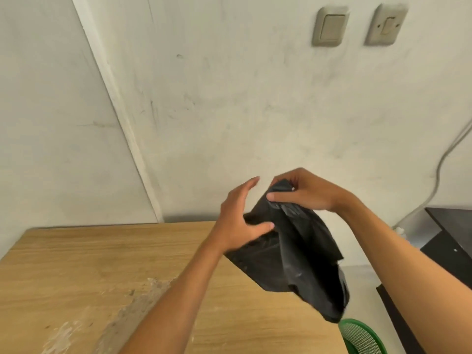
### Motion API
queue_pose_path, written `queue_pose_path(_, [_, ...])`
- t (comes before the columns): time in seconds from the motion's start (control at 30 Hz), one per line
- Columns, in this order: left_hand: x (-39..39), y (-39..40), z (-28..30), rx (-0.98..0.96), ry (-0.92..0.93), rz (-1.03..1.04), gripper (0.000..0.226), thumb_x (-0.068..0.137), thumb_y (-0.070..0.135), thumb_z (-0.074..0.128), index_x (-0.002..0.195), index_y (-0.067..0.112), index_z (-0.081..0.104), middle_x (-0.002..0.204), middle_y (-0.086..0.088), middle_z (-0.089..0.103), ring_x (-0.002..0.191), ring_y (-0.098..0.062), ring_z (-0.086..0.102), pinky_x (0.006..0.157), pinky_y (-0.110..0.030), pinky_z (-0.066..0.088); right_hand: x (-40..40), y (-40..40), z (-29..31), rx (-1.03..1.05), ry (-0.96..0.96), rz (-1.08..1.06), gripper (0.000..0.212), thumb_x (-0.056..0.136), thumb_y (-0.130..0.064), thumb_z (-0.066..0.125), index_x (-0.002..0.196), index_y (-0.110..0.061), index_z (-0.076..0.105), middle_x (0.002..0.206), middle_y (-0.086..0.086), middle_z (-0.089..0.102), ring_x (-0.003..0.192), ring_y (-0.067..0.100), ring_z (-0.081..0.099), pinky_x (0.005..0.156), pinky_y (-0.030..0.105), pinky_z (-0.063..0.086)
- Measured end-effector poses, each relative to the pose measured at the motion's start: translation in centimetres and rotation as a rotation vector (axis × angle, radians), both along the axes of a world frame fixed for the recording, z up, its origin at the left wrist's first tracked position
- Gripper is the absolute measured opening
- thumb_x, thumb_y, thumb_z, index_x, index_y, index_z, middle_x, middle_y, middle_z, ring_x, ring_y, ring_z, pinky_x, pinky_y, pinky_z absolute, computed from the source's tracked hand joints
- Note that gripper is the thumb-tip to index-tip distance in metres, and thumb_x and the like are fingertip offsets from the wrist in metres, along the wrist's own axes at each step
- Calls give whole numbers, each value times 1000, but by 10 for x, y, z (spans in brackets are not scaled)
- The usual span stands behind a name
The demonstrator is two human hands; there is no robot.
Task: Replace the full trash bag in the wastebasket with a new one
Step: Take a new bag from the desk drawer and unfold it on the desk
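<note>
The right hand (pixel 304 192) pinches the top edge of a black trash bag (pixel 298 254) between thumb and curled fingers, holding it up in the air. The left hand (pixel 240 215) is partly spread: its thumb presses the bag's left side, while the fingers reach up and stand apart from the plastic, so its hold is loose at best. The bag hangs crumpled from the two hands, its lower end drooping down to the right.

Below the bag's bottom tip, at the near right, the rim of a green mesh wastebasket (pixel 362 337) shows; the bag hangs just above it, and whether they touch cannot be told. Under the left forearm lies a wooden table (pixel 89 272), its near surface scuffed with pale worn patches. To the right stands a dark piece of furniture (pixel 449 241). Behind, on the far white wall (pixel 229 98), sit two switch plates (pixel 330 26), and a pale cable (pixel 439 172) runs down at the right.
</note>
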State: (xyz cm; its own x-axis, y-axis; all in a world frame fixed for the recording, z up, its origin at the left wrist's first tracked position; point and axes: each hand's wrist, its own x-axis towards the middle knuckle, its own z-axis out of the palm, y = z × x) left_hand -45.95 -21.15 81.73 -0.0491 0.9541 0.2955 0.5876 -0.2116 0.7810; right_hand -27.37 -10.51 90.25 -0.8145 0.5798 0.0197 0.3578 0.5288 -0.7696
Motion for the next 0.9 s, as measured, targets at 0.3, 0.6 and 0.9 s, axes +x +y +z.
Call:
queue_pose_path(0.3, [12, 67, 90, 63, -130, 120, 50, 97, 35, 69, 67, -2, 53, 61, -9, 51, 57, -14, 46, 54, -25, 31, 40, 26, 28, 205, 122, -338, 66, 57, -41, 99, 112, -26, 66, 107, -7, 72, 98, 9, 69, 82, 28, 57])
queue_pose_path(0.6, [-4, 57, 74, 19, -299, 299, 32, 98, 37, 67, 88, 8, 76, 86, -3, 77, 81, -12, 71, 69, -30, 50, 107, 66, -38, 212, -232, -436, 38, 80, -49, 80, 76, -11, 76, 74, 15, 71, 63, 24, 60, 66, 38, 49])
queue_pose_path(0.9, [-24, 58, 76, 166, -769, 565, 22, 98, 38, 67, 89, 19, 74, 96, 0, 77, 94, -20, 72, 84, -38, 57, 56, 10, -64, 728, 243, -961, 67, 74, -53, 80, 125, -20, 53, 130, 4, 50, 126, 26, 48, 101, 51, 32])
